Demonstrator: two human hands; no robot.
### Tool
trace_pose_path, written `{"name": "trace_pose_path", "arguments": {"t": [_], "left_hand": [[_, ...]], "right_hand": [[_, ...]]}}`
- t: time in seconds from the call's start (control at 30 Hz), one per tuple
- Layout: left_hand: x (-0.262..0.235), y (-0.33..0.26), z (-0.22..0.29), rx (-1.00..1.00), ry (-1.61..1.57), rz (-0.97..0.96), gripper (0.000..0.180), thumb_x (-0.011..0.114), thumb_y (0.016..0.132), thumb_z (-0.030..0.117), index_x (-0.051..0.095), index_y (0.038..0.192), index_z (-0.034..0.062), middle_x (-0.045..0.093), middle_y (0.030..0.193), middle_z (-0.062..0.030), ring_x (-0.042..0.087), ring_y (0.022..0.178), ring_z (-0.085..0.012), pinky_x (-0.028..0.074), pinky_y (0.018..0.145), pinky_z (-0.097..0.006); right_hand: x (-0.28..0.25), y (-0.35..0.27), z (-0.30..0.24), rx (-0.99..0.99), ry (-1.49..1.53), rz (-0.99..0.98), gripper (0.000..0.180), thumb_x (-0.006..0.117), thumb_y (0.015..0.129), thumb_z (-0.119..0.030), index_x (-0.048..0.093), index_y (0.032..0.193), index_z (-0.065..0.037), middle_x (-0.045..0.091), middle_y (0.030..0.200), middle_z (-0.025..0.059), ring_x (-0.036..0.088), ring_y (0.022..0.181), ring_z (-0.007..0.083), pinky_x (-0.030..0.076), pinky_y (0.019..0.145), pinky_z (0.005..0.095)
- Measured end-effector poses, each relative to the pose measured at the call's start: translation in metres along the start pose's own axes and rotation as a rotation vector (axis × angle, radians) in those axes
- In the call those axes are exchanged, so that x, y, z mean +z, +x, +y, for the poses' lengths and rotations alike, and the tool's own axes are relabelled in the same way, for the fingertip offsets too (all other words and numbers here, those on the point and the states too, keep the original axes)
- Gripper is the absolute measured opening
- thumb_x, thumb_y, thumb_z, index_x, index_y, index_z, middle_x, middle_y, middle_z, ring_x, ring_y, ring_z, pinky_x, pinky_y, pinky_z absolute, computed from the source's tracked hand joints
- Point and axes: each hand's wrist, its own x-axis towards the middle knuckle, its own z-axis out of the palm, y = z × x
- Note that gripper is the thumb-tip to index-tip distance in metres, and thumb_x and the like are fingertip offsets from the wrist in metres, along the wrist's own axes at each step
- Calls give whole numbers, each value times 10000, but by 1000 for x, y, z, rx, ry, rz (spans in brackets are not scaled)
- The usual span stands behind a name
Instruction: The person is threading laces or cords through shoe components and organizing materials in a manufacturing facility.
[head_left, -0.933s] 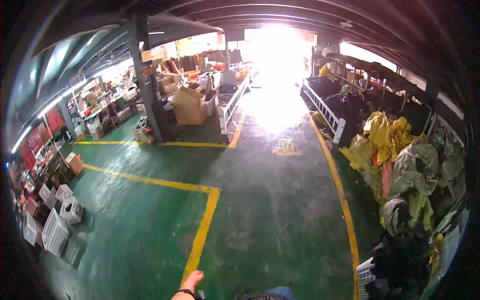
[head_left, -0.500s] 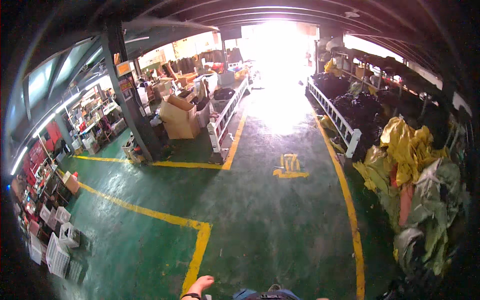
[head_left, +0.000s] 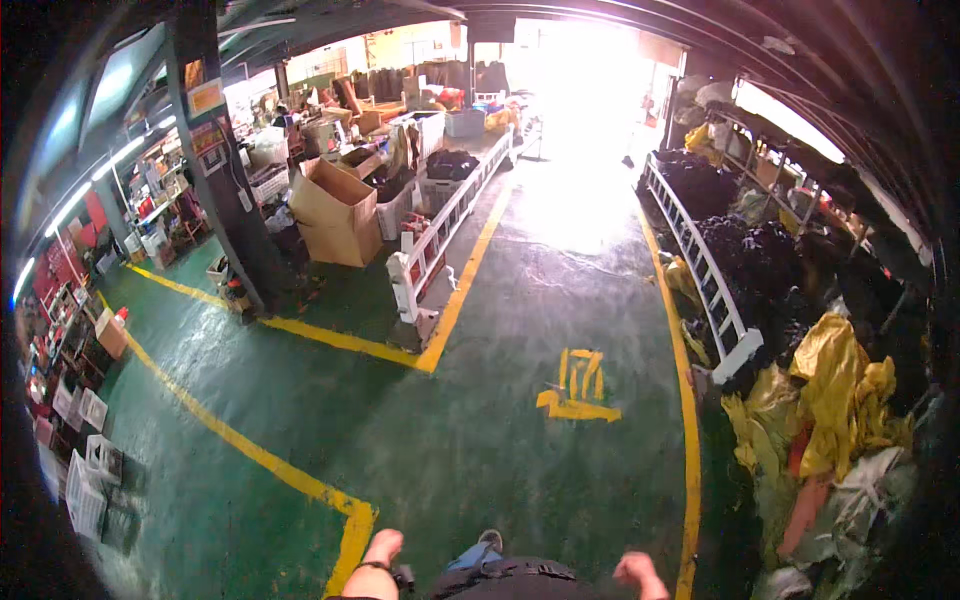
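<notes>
Left of the floor mark [head_left: 580,410], the left hand [head_left: 383,547] is hanging near a yellow line [head_left: 354,537]; nearer and right of the mark, the right hand [head_left: 636,570] is hanging well apart. Whether either is gripping anything is unclear. Farther right, sacks [head_left: 832,390] are sprawling; straying there could cause tripping.

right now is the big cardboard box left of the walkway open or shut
Open: the top of the cardboard box gapes, and part of its inner wall shows. Whether anything lies in it, I cannot tell.
</notes>
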Motion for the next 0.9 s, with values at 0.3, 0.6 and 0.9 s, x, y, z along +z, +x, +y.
{"name": "trace_pose_path", "arguments": {"t": [0.3,0.6,0.9], "left_hand": [[-1,245,507,615,37,-306,457,527,907,337,612,1281,89,680,1192,-145,650,1102,-273,500,961,-378],[-39,469,568,70,292,-408,406,622,800,319,719,1135,110,735,987,-78,665,895,-180,515,825,-352],[-100,637,629,-431,-18,-188,162,590,829,207,659,817,62,632,695,-45,561,548,-145,406,467,-334]], "right_hand": [[-58,321,-153,160,536,-42,124,627,788,-165,644,847,-57,603,654,90,606,595,248,487,558,419],[-359,529,-136,304,1042,-15,139,465,814,-123,586,746,-114,559,629,91,526,486,241,399,441,413],[-556,829,-537,-118,480,452,359,536,864,-104,570,1199,21,651,746,103,608,545,183,493,480,323]]}}
